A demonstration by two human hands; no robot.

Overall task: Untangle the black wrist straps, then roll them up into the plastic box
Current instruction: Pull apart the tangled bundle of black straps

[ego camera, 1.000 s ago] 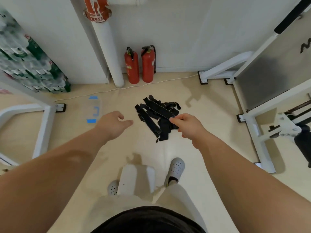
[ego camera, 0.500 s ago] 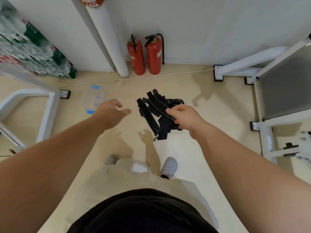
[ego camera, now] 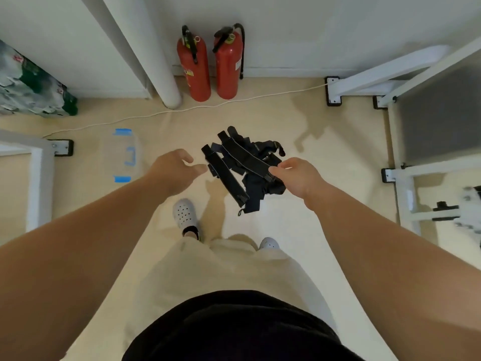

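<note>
A tangled pile of black wrist straps (ego camera: pixel 234 173) lies on the beige floor ahead of my feet. My right hand (ego camera: pixel 296 175) pinches the near end of one strap (ego camera: pixel 247 157) that runs diagonally across the top of the pile. My left hand (ego camera: pixel 174 173) hovers just left of the pile, fingers loosely spread, holding nothing. A clear plastic box (ego camera: pixel 123 155) with blue clips sits on the floor to the left of my left hand.
Two red fire extinguishers (ego camera: pixel 210 66) stand against the far wall beside a white pipe (ego camera: pixel 156 63). A white cable (ego camera: pixel 182 110) runs along the floor. White machine frames stand at the right (ego camera: pixel 398 183) and left (ego camera: pixel 39 178). My white clogs (ego camera: pixel 184 214) are below the pile.
I have leaned further over the pile. My right hand stays pinched on the strap end, and my left hand has come closer to the pile's left side.
</note>
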